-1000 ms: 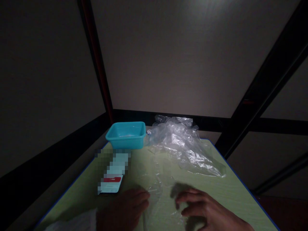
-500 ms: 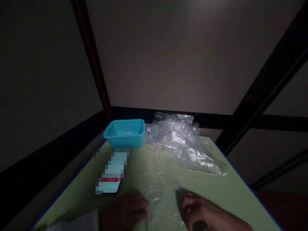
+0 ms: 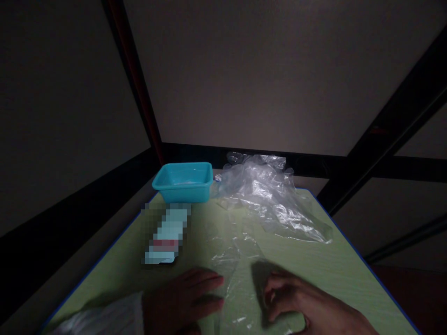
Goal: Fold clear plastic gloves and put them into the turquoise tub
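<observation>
A thin, clear plastic glove (image 3: pixel 232 274) lies flat on the table between my hands, its outline faint against the green top. My left hand (image 3: pixel 188 298), below a white sleeve, has its fingers stretched out with the tips at the glove's left edge. On the other side, my right hand (image 3: pixel 288 295) is bent with curled fingers, and a gap shows between fingers and thumb. It rests just right of the glove and holds nothing that I can see. A crumpled heap of clear plastic gloves (image 3: pixel 261 188) lies farther back. The lower part of both hands is cut off.
A turquoise plastic basin (image 3: pixel 183 193) stands at the back left corner. In front of it lies a phone (image 3: pixel 169 235), its screen pixelated. The pale green table (image 3: pixel 335 274) has a blue edge and meets a grey wall panel (image 3: pixel 244 83). Dark beams frame the sides.
My left fingers have spread and shifted slightly right along the glove. My right hand's thumb and fingers have parted more. The view has tipped, so the table things sit higher.
</observation>
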Tool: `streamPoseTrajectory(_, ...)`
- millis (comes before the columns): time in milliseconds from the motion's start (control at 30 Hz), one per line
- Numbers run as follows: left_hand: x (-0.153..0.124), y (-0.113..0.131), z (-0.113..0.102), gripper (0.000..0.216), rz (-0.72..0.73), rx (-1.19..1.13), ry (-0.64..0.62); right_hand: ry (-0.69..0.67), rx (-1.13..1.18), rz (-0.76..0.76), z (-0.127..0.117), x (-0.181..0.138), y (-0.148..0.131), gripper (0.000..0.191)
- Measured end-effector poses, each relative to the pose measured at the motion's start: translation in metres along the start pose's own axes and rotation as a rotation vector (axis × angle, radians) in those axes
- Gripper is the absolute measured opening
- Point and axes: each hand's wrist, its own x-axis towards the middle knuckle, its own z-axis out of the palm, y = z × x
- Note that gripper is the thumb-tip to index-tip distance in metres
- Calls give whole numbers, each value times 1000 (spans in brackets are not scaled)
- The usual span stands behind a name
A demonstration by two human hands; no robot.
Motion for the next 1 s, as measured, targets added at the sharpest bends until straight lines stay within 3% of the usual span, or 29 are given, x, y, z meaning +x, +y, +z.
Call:
streamPoseTrajectory(167,-2,-1,1,47,5,23,-9,-70,-220,-163,11,10,-23,27)
streamPoseTrajectory(233,-1,-1,1,47,21,28,-20,5,-316,-196,17,14,-28,34)
streamPoseTrajectory(300,1,-2,1,47,29,24,-37,-15,-374,-220,25,16,-28,35)
streamPoseTrajectory(367,2,-2,1,47,29,22,-44,112,-399,-290,37,17,-25,36)
streamPoseTrajectory(600,4,-2,-1,48,13,34,-71,83,-381,-177,74,7,-8,29)
streamPoseTrajectory(800,5,-2,-3,49,6,5,-51,63,-379,-194,72,7,-3,23)
streamPoseTrajectory(1000,7,-3,-6,60,-99,9,-59,49,-416,-196,72,7,-5,23)
